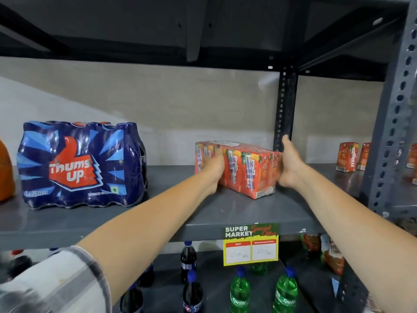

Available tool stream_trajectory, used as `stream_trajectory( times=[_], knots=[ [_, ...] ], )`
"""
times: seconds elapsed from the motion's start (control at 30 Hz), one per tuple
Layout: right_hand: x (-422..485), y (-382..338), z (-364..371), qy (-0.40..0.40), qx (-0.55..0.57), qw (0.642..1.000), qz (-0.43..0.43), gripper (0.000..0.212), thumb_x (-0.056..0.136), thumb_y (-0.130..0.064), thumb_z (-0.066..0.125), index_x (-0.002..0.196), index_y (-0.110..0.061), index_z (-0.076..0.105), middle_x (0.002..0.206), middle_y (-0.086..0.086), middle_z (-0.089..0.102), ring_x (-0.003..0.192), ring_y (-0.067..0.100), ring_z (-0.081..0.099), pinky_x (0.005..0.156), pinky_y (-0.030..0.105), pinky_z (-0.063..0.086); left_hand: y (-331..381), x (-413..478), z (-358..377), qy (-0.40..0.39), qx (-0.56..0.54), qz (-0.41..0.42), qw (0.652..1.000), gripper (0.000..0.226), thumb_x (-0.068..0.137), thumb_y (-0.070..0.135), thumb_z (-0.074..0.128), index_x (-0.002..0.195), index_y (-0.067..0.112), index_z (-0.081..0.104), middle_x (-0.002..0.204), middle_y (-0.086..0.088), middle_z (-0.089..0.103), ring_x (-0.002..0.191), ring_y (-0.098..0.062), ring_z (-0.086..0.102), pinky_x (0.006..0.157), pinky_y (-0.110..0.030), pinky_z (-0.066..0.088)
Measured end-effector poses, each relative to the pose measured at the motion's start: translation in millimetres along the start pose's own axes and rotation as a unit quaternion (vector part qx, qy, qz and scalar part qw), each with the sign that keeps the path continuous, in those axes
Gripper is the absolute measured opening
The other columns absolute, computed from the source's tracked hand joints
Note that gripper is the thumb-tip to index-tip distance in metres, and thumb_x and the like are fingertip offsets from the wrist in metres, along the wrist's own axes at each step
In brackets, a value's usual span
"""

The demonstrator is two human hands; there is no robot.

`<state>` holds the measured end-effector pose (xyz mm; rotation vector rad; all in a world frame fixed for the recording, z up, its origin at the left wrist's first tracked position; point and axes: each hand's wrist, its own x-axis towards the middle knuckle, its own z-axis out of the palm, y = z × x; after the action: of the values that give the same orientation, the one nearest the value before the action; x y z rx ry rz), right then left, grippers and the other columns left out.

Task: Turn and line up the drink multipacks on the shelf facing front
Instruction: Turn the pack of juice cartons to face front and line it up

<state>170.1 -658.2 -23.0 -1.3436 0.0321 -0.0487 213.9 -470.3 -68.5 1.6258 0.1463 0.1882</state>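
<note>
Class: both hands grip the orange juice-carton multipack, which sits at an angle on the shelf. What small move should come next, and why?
Probably swing the orange multipack until square with the shelf edge. The left hand and right hand clasp its ends, and it sits skewed, unlike the front-facing Thums Up pack.

Just one view here, worn on the head and aimed forward and slightly down at the grey shelf (203, 213) from close range. The shelf above is seen from underneath, and the lower tier's bottles (239, 290) are caught along the bottom edge.
</note>
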Motion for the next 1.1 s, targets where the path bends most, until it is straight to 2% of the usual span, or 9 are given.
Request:
stream_trajectory(
  times=[0.07, 0.13, 0.23, 0.33, 0.47, 0.7, 0.83, 0.97, 1.1],
  knots=[
    [-3.2, 4.2, 5.9, -0.026, 0.025, 0.999, 0.035, 0.064, 0.091, -0.068, 0.04, 0.106, -0.013, 0.069, 0.102, 0.014, 0.075, 0.091, 0.029, 0.072, 0.084, 0.043, 0.055, -28.0, 68.3, 10.5, 0.016, -0.018, -0.001, 1.0, 0.135, 0.029, 0.106, 0.03, 0.145, 0.039, 0.043, 0.154, 0.0, 0.045, 0.136, -0.024, 0.047, 0.111, -0.049, 0.036],
    [-9.2, 10.9, 16.6, -0.047, 0.043, 0.997, 0.035, 0.049, 0.096, -0.053, 0.042, 0.088, -0.011, 0.067, 0.075, 0.01, 0.073, 0.066, 0.024, 0.07, 0.073, 0.035, 0.053, -16.0, 61.9, 8.7, 0.006, -0.024, -0.015, 1.0, 0.115, 0.046, 0.094, 0.038, 0.142, 0.03, 0.049, 0.147, -0.002, 0.052, 0.125, -0.024, 0.058, 0.102, -0.045, 0.046],
    [-21.8, 27.6, 39.4, -0.112, 0.026, 0.993, -0.001, 0.044, 0.101, -0.041, 0.038, 0.075, -0.015, 0.062, 0.059, 0.003, 0.069, 0.051, 0.017, 0.066, 0.062, 0.03, 0.049, 25.8, -36.5, -6.6, -0.051, -0.094, -0.013, 0.994, 0.056, 0.091, 0.057, 0.039, 0.098, 0.013, 0.072, 0.087, -0.01, 0.078, 0.076, -0.023, 0.073, 0.074, -0.035, 0.055],
    [-30.7, 36.8, 52.0, -0.099, -0.038, 0.992, -0.072, 0.037, 0.1, -0.047, 0.044, 0.083, -0.021, 0.064, 0.072, -0.001, 0.068, 0.066, 0.013, 0.064, 0.07, 0.029, 0.05, 36.0, -63.0, -22.3, -0.089, -0.09, -0.005, 0.992, 0.05, 0.101, 0.043, 0.035, 0.077, 0.011, 0.064, 0.054, -0.006, 0.069, 0.055, -0.021, 0.067, 0.061, -0.032, 0.05],
    [-13.0, 19.7, 46.8, -0.046, -0.069, 0.995, -0.055, 0.032, 0.1, -0.045, 0.044, 0.109, -0.017, 0.055, 0.087, 0.005, 0.061, 0.076, 0.018, 0.06, 0.074, 0.034, 0.051, 43.9, -75.2, -29.9, -0.123, -0.156, -0.007, 0.98, 0.066, 0.092, 0.066, 0.04, 0.09, 0.007, 0.07, 0.075, -0.013, 0.072, 0.071, -0.028, 0.067, 0.071, -0.037, 0.053],
    [61.2, -1.3, 61.3, -0.108, -0.213, 0.969, -0.064, 0.033, 0.086, -0.049, 0.05, 0.09, -0.02, 0.063, 0.085, 0.006, 0.064, 0.079, 0.025, 0.059, 0.069, 0.035, 0.045, 29.2, -86.0, -12.1, -0.091, -0.106, 0.115, 0.984, 0.078, 0.066, 0.068, 0.07, 0.121, 0.012, 0.065, 0.1, -0.014, 0.077, 0.091, -0.028, 0.075, 0.087, -0.048, 0.059],
    [117.4, 6.9, 63.9, -0.102, -0.18, 0.975, -0.082, 0.046, 0.064, -0.049, 0.057, 0.098, -0.019, 0.064, 0.087, 0.007, 0.064, 0.081, 0.027, 0.059, 0.08, 0.045, 0.043, 22.9, -70.9, -16.5, -0.09, -0.102, 0.117, 0.984, 0.059, 0.077, 0.054, 0.067, 0.12, 0.013, 0.065, 0.098, -0.01, 0.078, 0.084, -0.025, 0.076, 0.072, -0.036, 0.062],
    [81.8, 3.7, 74.0, -0.062, -0.155, 0.983, -0.081, 0.021, 0.079, -0.035, 0.052, 0.089, -0.017, 0.057, 0.076, 0.006, 0.053, 0.062, 0.018, 0.047, 0.06, 0.031, 0.036, 26.9, -58.2, -30.2, -0.107, -0.072, 0.109, 0.986, 0.028, 0.088, 0.039, 0.062, 0.095, 0.014, 0.07, 0.074, -0.002, 0.074, 0.062, -0.016, 0.07, 0.06, -0.025, 0.054],
    [71.3, 1.0, 67.6, -0.022, -0.185, 0.978, -0.096, 0.026, 0.085, -0.033, 0.052, 0.102, -0.013, 0.053, 0.087, 0.006, 0.058, 0.072, 0.018, 0.055, 0.07, 0.033, 0.046, 31.2, -46.2, -49.4, -0.095, -0.067, 0.073, 0.991, 0.035, 0.092, 0.031, 0.054, 0.06, 0.019, 0.062, 0.053, 0.0, 0.066, 0.047, -0.015, 0.062, 0.057, -0.023, 0.048]
  ],
)
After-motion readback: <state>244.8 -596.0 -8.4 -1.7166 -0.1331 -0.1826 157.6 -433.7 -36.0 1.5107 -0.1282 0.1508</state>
